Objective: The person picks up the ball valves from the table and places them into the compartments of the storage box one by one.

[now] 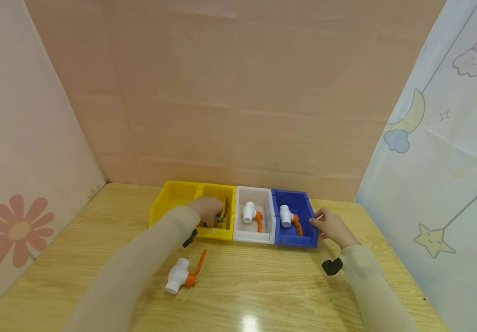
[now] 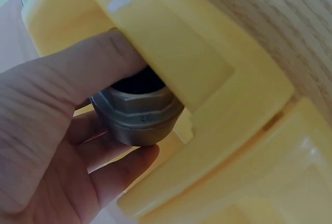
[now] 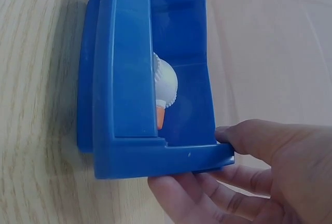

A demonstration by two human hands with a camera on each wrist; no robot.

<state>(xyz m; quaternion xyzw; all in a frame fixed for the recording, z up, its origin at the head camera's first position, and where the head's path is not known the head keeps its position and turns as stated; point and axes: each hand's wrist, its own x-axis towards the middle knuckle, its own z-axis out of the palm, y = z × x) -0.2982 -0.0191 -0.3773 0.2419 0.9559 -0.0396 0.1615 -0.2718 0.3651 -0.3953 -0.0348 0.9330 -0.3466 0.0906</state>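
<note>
Inside the right-hand yellow bin [image 1: 217, 234], the left hand [image 1: 207, 210] reaches down. In the left wrist view the left hand [image 2: 67, 125] has its thumb and fingers around a dark metal fitting [image 2: 142, 117] beside the yellow bin wall [image 2: 176, 37]. The right hand [image 1: 330, 226] holds the right side of the blue bin [image 1: 296, 240]. In the right wrist view, the right hand [image 3: 259, 177] pinches the blue rim [image 3: 199, 156], thumb on top and fingers below. A white valve [image 1: 286, 216] with an orange handle lies in the blue bin.
Left of these stands another yellow bin [image 1: 172, 196]. The white bin [image 1: 254, 237] between yellow and blue holds a white valve [image 1: 248, 212] with an orange handle. A similar valve [image 1: 177, 276] lies on the wooden table [image 1: 263, 281] at front left. Walls stand behind and on both sides.
</note>
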